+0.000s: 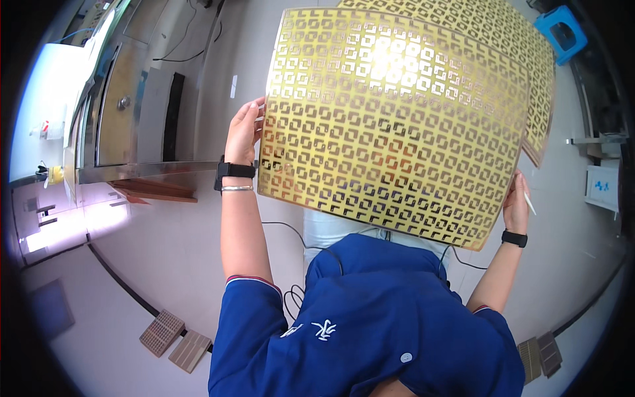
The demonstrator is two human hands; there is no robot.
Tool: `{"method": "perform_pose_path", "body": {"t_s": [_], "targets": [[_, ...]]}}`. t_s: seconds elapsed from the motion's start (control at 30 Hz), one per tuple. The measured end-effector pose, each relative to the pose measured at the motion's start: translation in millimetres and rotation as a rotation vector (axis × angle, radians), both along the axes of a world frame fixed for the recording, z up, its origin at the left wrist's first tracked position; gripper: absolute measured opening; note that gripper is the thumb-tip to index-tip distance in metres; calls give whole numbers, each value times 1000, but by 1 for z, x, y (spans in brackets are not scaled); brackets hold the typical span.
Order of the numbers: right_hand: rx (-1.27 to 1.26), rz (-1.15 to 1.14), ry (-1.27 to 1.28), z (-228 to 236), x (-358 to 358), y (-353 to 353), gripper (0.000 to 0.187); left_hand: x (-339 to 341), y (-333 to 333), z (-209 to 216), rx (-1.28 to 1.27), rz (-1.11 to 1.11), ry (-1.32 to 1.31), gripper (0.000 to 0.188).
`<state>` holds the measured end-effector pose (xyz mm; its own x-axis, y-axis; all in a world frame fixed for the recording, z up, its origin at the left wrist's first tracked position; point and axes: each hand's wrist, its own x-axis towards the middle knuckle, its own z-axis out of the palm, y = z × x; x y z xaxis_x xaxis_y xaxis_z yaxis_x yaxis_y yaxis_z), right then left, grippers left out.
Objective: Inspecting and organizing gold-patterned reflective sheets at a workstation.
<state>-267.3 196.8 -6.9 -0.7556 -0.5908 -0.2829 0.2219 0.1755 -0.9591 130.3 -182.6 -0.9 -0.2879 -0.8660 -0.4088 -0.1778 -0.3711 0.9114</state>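
A large yellow panel (397, 132), covered with rows of metallic interlocking-square patterns, is held up in front of my body and tilted, with bright glare near its top. My left hand (245, 129) grips its left edge, the fingers partly hidden behind it. On the lower right edge my right hand (516, 205) holds the panel too, its fingers largely out of sight. A thin white pen-like stick (530, 204) points out from that same hand. Beyond the held panel lies a second panel (489, 26) with the same pattern, partly covered by it.
A blue plastic stool (562, 34) stands at the far right. Below it is a white bin (602, 187) with blue bits. At left are a metal-framed bench (132, 173) and a brightly lit surface (49, 112). Black cables hang by my waist; patterned blocks (162, 333) sit lower left.
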Motion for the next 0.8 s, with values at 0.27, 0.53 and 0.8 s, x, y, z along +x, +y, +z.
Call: {"method": "perform_pose_path", "body": {"t_s": [0.27,0.53,0.8], "targets": [[-99,-40,-67,11,4,-21,36,-24,-27,5,-47,12,25,31],[-44,-35,23,20,1,-23,27,-33,-24,-8,-36,137,228,21],[-46,-63,150,35,14,-33,22,-30,-19,-5,-126,194,329,20]]}}
